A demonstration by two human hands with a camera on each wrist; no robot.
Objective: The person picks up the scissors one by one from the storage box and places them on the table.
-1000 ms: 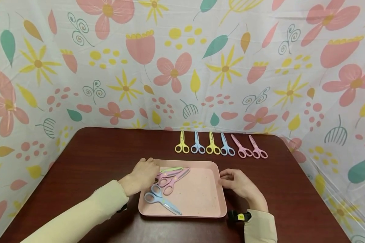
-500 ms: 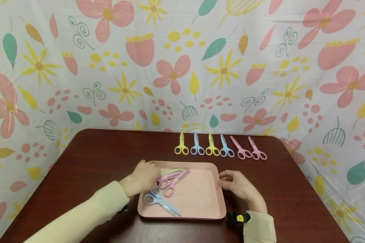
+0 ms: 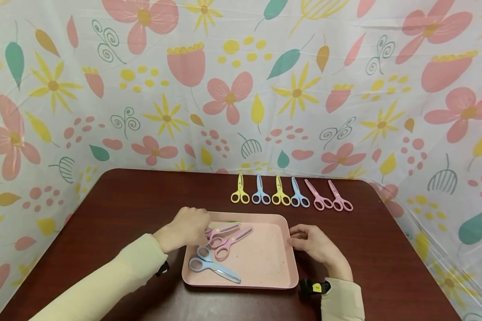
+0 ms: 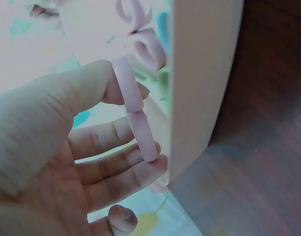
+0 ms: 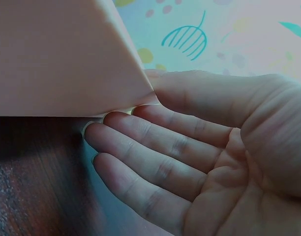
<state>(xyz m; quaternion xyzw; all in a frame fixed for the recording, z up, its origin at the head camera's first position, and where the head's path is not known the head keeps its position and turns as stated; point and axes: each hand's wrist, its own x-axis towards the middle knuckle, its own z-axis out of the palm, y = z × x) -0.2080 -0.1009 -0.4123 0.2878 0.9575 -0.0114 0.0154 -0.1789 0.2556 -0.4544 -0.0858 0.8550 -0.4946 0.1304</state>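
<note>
My left hand (image 3: 189, 226) is over the left rim of the pink tray (image 3: 265, 267). Its thumb and fingers pinch the handle loops of purple scissors (image 4: 128, 88), whose blades (image 3: 228, 228) point right inside the tray. Beside them lie pink scissors (image 3: 234, 240); light blue scissors (image 3: 217, 267) rest nearer the front. Green scissors are mostly hidden behind the purple pair. At the right wall, my right hand (image 3: 319, 245) grips the tray's edge; the right wrist view has the thumb (image 5: 190, 91) at the rim and the fingers (image 5: 140, 152) beneath.
Behind the tray, several scissors stand in a row on the dark table (image 3: 124, 200): yellow (image 3: 240, 195), light blue (image 3: 261, 195) and pink (image 3: 321, 203) among them. A floral cloth (image 3: 233, 53) hangs past the table's back edge.
My left hand has risen and shifted slightly left, with the purple scissors' handles in its fingers. The pink scissors have shifted a little in the tray. My right hand has stayed in place.
</note>
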